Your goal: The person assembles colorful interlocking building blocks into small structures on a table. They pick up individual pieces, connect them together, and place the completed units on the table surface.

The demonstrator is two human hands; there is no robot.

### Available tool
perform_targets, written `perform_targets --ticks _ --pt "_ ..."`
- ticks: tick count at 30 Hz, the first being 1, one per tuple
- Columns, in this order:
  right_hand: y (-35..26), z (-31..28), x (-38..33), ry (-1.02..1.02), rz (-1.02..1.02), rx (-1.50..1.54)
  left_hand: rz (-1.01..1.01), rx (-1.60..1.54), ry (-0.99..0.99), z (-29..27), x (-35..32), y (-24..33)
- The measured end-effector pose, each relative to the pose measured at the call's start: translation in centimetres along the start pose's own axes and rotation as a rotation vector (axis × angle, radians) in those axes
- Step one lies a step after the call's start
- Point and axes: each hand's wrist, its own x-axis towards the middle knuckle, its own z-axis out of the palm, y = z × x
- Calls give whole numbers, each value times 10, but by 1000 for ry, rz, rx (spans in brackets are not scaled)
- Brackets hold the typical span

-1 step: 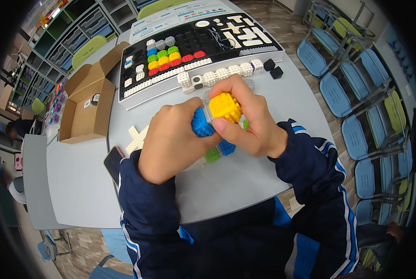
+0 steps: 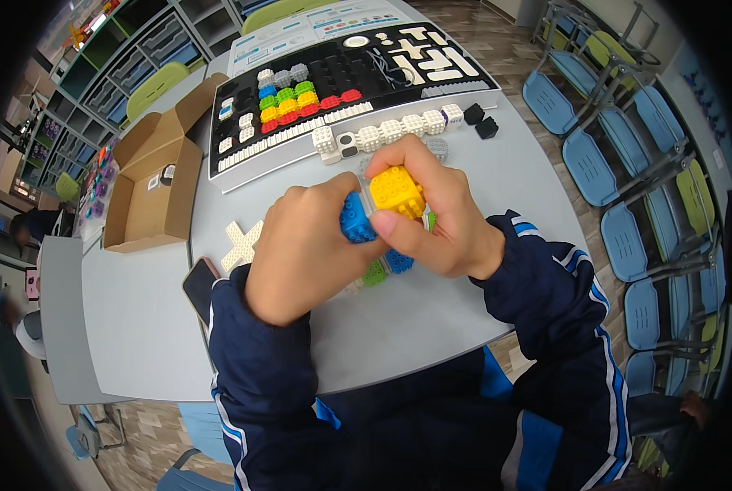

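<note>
Over the table, my left hand (image 2: 304, 250) is closed around a studded blue block (image 2: 354, 219), with thumb and fingers at its sides. A studded yellow block (image 2: 397, 191) is pinched between the thumb and index finger of my right hand (image 2: 452, 217). The two blocks sit side by side, and a pale translucent piece (image 2: 366, 195) shows between them; whether they are joined I cannot tell. Below my hands, partly hidden, are a green block (image 2: 374, 273) and another blue block (image 2: 398, 261) on the table.
Ahead stands a black kit tray (image 2: 333, 78) with coloured blocks and white parts. White blocks (image 2: 390, 131) line its front, with black blocks (image 2: 487, 128) to their right. A cardboard box (image 2: 157, 192), white cross-shaped plate (image 2: 239, 244) and phone (image 2: 199, 286) lie left. Blue chairs (image 2: 591, 176) stand right.
My hands and the two blocks have shifted very slightly, a little to the right at the blue block. Both grips look the same.
</note>
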Motion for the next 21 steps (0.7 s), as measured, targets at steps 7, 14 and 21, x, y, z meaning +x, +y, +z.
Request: perform_targets --ticks 7,14,21 --pt "-2 -6 3 -19 183 175 -4 -277 -114 6 1 7" --pt "8 -7 6 -19 102 283 -33 -403 -167 2 2 8" --pt "5 -6 3 -4 102 339 -52 -465 -254 -5 4 9"
